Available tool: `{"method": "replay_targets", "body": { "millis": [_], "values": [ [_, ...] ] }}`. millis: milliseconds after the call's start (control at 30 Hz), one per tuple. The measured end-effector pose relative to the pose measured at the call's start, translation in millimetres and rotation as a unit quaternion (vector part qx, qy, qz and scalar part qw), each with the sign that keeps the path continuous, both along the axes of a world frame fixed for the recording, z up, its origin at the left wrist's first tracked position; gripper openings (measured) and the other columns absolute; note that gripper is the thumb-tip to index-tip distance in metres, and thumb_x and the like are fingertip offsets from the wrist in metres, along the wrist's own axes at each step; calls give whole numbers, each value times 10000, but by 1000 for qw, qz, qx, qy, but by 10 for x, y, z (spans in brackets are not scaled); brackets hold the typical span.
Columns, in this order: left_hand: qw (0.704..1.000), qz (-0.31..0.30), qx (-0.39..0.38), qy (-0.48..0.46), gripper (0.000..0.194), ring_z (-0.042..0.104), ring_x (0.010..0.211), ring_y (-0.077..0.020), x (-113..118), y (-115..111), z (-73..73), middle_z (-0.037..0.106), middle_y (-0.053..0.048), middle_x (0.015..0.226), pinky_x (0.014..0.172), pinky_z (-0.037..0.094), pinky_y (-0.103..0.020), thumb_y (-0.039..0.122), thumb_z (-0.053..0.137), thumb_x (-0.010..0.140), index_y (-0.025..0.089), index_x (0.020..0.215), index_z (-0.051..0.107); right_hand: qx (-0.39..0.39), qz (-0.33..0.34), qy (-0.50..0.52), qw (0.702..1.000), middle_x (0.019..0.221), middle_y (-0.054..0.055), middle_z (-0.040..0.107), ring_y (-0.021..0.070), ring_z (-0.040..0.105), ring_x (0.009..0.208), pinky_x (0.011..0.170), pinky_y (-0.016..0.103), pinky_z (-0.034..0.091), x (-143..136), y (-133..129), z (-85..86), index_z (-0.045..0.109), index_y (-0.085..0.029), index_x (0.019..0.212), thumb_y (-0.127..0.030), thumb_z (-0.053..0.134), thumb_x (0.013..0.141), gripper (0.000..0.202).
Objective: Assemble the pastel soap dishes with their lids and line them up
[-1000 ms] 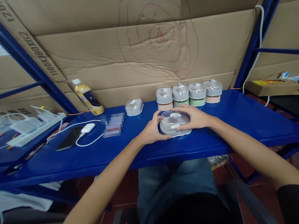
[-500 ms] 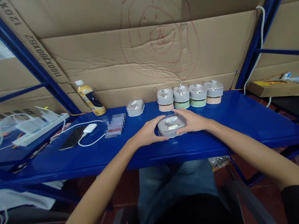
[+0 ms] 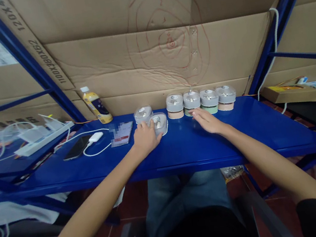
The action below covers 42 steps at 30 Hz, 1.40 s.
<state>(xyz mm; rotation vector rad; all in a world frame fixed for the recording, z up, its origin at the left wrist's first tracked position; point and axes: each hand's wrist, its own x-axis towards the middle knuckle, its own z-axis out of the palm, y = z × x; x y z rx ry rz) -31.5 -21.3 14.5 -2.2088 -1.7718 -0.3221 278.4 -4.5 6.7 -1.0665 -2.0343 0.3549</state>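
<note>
My left hand (image 3: 146,138) is closed on a clear grey plastic lid (image 3: 159,124), thumb at its near side and fingers at its left edge. Just behind it, a similar lid (image 3: 142,113) lies at the back of the blue table. Empty and with its fingers extended, my right hand (image 3: 206,121) hovers in front of a row of small lidded containers. These are a pink container (image 3: 174,106), a green container (image 3: 192,101) partly covered by my fingertips, another green container (image 3: 209,101) and a pink container (image 3: 226,97) at the right end.
The blue table (image 3: 188,156) backs onto a cardboard wall (image 3: 99,55). To the left are a yellow bottle (image 3: 97,105), a phone with a lit screen (image 3: 122,134), a dark phone (image 3: 76,147) and a white charger (image 3: 96,137) with its cable. A cardboard box (image 3: 293,93) sits beyond the right post.
The lid that both hands held at the middle has moved left and back, beside the other lid, with my left hand. My right hand has let go and moved slightly right.
</note>
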Motion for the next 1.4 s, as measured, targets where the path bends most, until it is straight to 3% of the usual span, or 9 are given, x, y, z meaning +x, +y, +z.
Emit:
{"method": "replay_targets", "body": {
  "millis": [167,333,567,667,833,1067,1167,1267,1400],
  "values": [
    [1000,11,26,8,736,444,1448,-528,134,544,24,487,-318,1578,1135,399,-593,547,619,993,114,1577,503,7,9,-7,1000,1213,137,723,320,689,1210,1142,556,511,5,12,-12,712,-239,1327,-801,271,1064,761],
    [1000,28,-13,5,790,207,1615,-560,174,985,70,262,-270,1776,1254,201,-658,628,600,1003,172,1635,473,-4,9,-16,1000,1255,144,739,318,700,1200,1126,554,524,-4,1,-1,715,-233,1332,-827,255,1050,803],
    [995,78,-59,-13,1224,208,1615,-597,-34,1138,119,233,-393,1738,1254,212,-648,746,751,848,96,1733,210,-16,21,-12,1000,1323,139,752,325,708,1220,1124,551,535,-30,-26,22,731,-245,1313,-838,272,1040,799],
    [991,113,-78,-3,1040,317,1570,-581,-144,1079,148,315,-382,1706,1211,272,-630,690,706,916,138,1706,316,-18,22,-14,1000,1310,138,760,325,714,1208,1119,549,536,-25,-13,12,731,-233,1307,-829,285,1046,789],
    [993,102,-54,20,697,563,1369,-506,-208,826,167,560,-336,1518,1095,393,-585,554,548,1038,179,1619,465,-20,29,-21,999,1241,123,776,310,724,1176,1102,527,546,-5,13,-10,741,-236,1276,-802,280,1064,760],
    [993,121,8,-13,552,637,1201,-532,-152,-8,78,598,-327,1384,972,476,-621,525,521,1062,164,1474,593,-15,32,-23,999,1219,122,778,315,728,1162,1095,540,550,-26,-11,5,748,-237,1248,-766,298,1080,714],
    [997,78,18,-9,479,661,1145,-502,-118,-375,28,611,-283,1319,897,539,-601,420,483,1069,206,1480,603,-3,28,-26,999,1222,134,769,321,725,1158,1078,552,559,-52,-36,16,742,-236,1268,-737,370,1080,652],
    [998,-16,19,-53,468,629,1249,-471,-82,-597,-13,577,-228,1407,957,572,-588,366,572,1014,260,1468,613,9,30,-40,999,1283,156,730,341,712,1182,1069,581,567,-73,-80,30,705,-238,1356,-758,595,982,650],
    [965,-202,-27,-163,578,526,1450,-432,-5,-595,-83,456,-195,1569,1167,508,-591,362,711,927,252,1476,565,46,94,-65,992,1635,179,510,406,502,1516,1256,638,414,-102,-152,42,535,-271,1585,-774,862,742,1035]
  ]
}}
